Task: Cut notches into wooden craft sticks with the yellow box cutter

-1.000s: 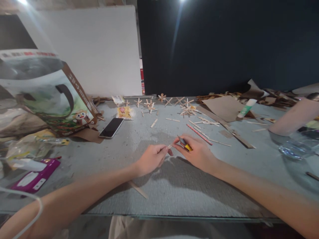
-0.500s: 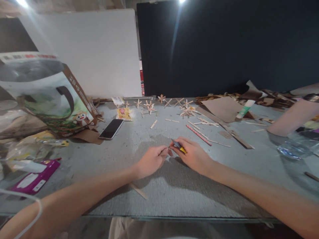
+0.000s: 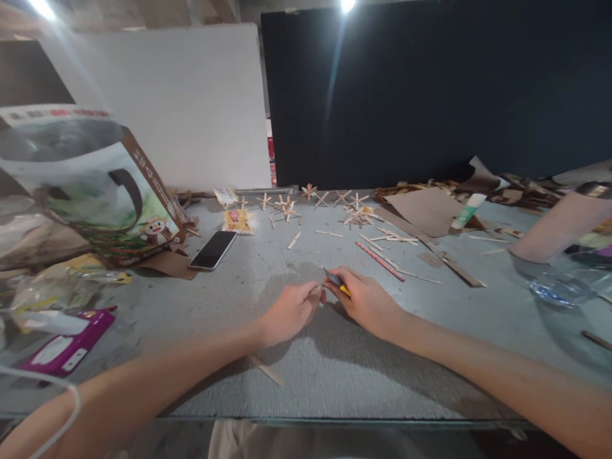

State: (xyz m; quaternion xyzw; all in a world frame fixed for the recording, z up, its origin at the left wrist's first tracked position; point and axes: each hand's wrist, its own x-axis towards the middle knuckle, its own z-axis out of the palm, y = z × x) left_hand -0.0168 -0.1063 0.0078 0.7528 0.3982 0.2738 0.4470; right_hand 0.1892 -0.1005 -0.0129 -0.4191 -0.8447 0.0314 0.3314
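Observation:
My right hand is closed around a utility knife with a yellow body, its grey blade end pointing up and left. Close beside it, my left hand pinches something small at the fingertips, too hidden to name. The fingertips of both hands nearly meet above the grey table. A wooden stick lies near my left forearm. Beyond the hands are a red patterned strip, loose wooden sticks and several small star shapes made of crossed sticks.
To the left are a phone, a printed box, a purple device and a white cable. Cardboard, a glue stick, a pink bottle and a clear plastic container are on the right.
My right hand and the knife have shifted slightly left, closer to my left fingertips. The left hand stays nearly in place, and the objects on the table have not moved.

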